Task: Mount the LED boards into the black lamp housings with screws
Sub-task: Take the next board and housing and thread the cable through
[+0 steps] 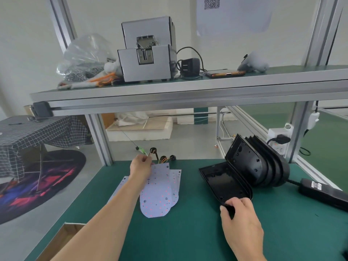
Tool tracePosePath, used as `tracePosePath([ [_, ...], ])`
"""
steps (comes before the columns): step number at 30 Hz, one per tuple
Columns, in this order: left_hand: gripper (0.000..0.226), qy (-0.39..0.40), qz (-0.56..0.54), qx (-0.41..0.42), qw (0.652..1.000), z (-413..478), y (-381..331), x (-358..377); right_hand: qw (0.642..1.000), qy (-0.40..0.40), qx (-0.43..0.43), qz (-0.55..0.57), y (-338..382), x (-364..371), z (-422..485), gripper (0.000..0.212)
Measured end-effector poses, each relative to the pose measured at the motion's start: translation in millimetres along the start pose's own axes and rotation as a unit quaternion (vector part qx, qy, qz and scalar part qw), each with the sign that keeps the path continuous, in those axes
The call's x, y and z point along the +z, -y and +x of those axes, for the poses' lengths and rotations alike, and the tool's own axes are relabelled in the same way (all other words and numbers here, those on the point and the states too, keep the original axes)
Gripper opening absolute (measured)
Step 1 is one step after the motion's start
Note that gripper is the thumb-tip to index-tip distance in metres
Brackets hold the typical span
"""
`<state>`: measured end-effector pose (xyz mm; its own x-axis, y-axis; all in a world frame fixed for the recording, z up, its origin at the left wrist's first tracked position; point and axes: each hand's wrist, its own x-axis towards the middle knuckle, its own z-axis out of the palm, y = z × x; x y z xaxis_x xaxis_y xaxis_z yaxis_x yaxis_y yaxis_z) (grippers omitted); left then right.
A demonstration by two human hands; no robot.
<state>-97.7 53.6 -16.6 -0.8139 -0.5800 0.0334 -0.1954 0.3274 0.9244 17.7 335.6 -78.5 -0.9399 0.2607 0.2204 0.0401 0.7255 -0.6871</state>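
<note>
Green matting covers the table (180, 238), and the mounting job looks barely begun. White LED boards (160, 191), dotted with red points, lie in a loose overlapping pile near the middle of the table, reaching toward its far edge. None sits inside a housing, and no screw or screwdriver shows on the table. One black lamp housing (224, 182) lies flat, open side up, to the right of the boards and apart from them. Behind it, toward the far right corner, a stack of housings (263, 162) stands on edge, leaning together. The ones whose insides show are empty, so every board probably remains to be fitted and fastened.

The left hand (141, 165) reaches to the far end of the board pile. Its fingers are curled around the wire leads (157, 157) that sprout from the boards at the table's far edge. The right hand (240, 215) pinches the near end of the flat housing, thumb and curled fingers closed on its rim. The housing runs away from that grip toward the far edge. The boards lie between the two hands, nearer the left.

On the shelf (188, 89) above stand a grey box-shaped machine (148, 59), perhaps a screw feeder, and a clear bag (84, 57) of small metal parts.
</note>
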Motion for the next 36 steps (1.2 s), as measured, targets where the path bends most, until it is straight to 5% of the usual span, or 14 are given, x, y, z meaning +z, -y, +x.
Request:
tracePosePath([
  [6,0.032,-0.030,-0.097,0.073,0.992,-47,-23,-38,0.996,-0.053,-0.006,0.076,-2,0,1,0.042],
  [10,0.036,0.057,-0.159,0.124,0.978,-85,-45,-66,0.991,-0.067,0.008,0.117,-3,-9,-10,0.049],
  [16,0.046,0.137,-0.142,0.237,0.951,-140,-81,-92,0.982,0.062,-0.080,0.160,-4,-30,-39,0.025],
  [22,0.026,0.193,-0.115,0.322,0.920,-195,-112,-113,0.969,0.153,-0.139,0.135,-15,-47,-66,0.026],
  [26,0.039,0.244,-0.166,0.347,0.890,-219,-128,-129,0.964,0.183,-0.158,0.109,-25,-61,-81,0.029],
  [30,0.045,0.347,-0.305,0.345,0.817,-241,-143,-143,0.969,0.161,-0.141,0.121,-33,-72,-95,0.026],
  [34,0.044,0.508,-0.406,0.266,0.712,-263,-166,-146,0.975,0.037,-0.152,0.156,-15,-82,-101,0.022],
  [36,0.043,0.550,-0.426,0.247,0.674,-273,-175,-140,0.958,0.088,-0.168,0.216,9,-88,-100,0.057],
])
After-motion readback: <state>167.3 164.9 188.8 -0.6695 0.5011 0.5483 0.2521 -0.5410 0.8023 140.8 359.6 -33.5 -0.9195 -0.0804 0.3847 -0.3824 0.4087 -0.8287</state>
